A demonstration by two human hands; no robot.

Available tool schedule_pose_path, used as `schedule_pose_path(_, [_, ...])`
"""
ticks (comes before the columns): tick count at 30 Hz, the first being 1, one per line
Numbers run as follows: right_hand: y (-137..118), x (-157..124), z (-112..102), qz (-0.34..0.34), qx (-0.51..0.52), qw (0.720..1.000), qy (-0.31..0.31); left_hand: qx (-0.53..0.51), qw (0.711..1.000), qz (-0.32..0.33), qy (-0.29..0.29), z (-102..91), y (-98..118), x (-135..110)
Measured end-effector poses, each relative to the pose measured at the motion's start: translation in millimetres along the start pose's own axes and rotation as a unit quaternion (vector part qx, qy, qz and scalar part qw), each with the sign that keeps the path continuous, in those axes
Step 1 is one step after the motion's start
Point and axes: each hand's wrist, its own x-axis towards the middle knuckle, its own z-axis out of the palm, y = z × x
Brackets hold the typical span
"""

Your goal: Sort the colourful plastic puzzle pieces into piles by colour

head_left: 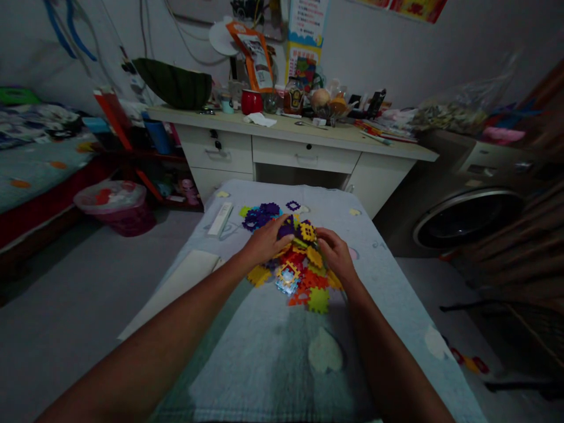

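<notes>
A heap of colourful plastic interlocking tiles (pixel 294 258) lies in the middle of the cloth-covered table, in yellow, red, orange, green and purple. My left hand (pixel 265 241) reaches into its upper left side, thumb and fingers closed around a purple tile (pixel 285 228). Across from it, my right hand (pixel 335 251) has its fingers curled at the heap's right edge, beside a yellow tile (pixel 307 231); what they grip is hidden. Dark purple tiles (pixel 259 217) are gathered beyond my left hand. A single purple tile (pixel 293 205) lies apart farther back.
A white narrow box (pixel 220 219) and a pale flat sheet (pixel 176 288) lie on the table's left side. Behind stands a white desk (pixel 308 154) crowded with jars and papers. A pink bin (pixel 117 205) is at left, a washing machine (pixel 462 200) at right.
</notes>
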Motion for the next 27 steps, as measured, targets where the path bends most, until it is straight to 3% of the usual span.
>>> schedule_pose_path(3, [6.3,-5.2,0.3,-0.044,-0.078,0.995,0.049,0.066,0.996,-0.052,0.01,-8.3,-16.8,10.4])
schedule_pose_path(8, [20.0,-10.8,-11.4,-0.037,-0.197,0.974,0.107,0.071,0.997,-0.037,-0.017,-19.5,-32.4,33.1])
schedule_pose_path(12, [31.8,-10.8,-17.0,-0.003,-0.241,0.962,0.13,0.116,0.99,-0.06,0.053,-19.8,-52.0,54.4])
schedule_pose_path(15, [38.2,-10.6,-14.9,0.03,-0.248,0.961,0.119,0.136,0.978,-0.133,0.08,-13.8,-73.0,69.5])
schedule_pose_path(20, [40.5,-11.3,-10.1,0.067,-0.228,0.968,0.075,0.101,0.963,-0.251,-0.011,-2.6,-91.0,90.8])
schedule_pose_path(23, [38.9,-11.6,-9.7,0.071,-0.229,0.969,0.056,0.111,0.957,-0.262,-0.054,3.9,-88.7,101.1])
schedule_pose_path(27, [37.0,-11.7,-10.5,0.071,-0.239,0.967,0.043,0.137,0.961,-0.238,-0.041,10.8,-81.5,105.7])
